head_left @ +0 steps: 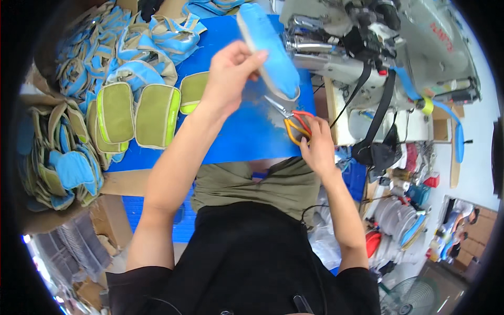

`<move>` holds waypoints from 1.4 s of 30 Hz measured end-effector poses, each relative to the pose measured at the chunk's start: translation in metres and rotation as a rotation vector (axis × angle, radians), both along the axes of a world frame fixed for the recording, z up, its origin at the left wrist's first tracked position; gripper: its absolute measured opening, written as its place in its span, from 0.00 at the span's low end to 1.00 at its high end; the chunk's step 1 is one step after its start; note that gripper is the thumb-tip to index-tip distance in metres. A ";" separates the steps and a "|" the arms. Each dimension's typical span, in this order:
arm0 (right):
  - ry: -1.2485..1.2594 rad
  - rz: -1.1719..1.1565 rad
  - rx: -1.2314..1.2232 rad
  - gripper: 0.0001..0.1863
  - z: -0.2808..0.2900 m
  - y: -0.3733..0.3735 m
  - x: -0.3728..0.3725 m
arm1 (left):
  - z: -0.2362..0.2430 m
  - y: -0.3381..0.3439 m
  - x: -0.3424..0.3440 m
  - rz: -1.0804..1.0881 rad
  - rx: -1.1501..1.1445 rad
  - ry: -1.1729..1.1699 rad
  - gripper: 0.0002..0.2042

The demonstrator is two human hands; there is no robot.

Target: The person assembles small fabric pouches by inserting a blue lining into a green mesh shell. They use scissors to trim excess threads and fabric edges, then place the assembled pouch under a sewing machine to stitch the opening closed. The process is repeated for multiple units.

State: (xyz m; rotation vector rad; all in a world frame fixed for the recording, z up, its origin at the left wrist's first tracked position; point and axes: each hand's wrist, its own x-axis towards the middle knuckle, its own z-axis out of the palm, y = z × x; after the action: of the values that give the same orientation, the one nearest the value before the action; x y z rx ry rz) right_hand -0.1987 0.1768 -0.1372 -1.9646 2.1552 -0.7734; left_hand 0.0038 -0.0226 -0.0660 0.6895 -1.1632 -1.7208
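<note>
My left hand [231, 71] is closed on the edge of a long blue fabric pad [270, 50] with grey binding, pinched between thumb and fingers and raised above the blue tabletop [226, 139]. Just below the pad, my right hand [320, 147] grips a pair of scissors [300, 122] by the red and orange handles. Their metal blades point up and left toward the lower end of the pad, and seem slightly parted. Whether the blades touch the pad I cannot tell.
Olive-green pads [157, 115] with bright green edging lie left on the table. Behind them is a heap of blue and beige fabric pieces [110, 47]. A box of more pieces [68, 157] stands far left. A sewing machine [415, 42] with hanging black straps rises at right.
</note>
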 end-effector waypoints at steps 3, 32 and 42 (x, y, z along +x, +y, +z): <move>0.116 0.001 0.192 0.36 -0.018 -0.008 0.003 | -0.026 0.011 0.044 0.046 0.044 -0.019 0.07; -0.448 -0.092 0.292 0.31 0.034 -0.029 0.064 | -0.053 0.074 0.072 0.231 0.110 -0.066 0.06; -0.218 0.127 -0.178 0.35 0.073 -0.020 0.101 | -0.038 0.124 0.057 0.283 0.083 -0.047 0.05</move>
State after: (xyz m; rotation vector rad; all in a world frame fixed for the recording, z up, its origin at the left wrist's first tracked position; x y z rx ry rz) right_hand -0.0982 0.1570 -0.0638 -1.9683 1.8764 -1.1325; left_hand 0.0605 0.1009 -0.1043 0.9042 -0.9777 -1.5260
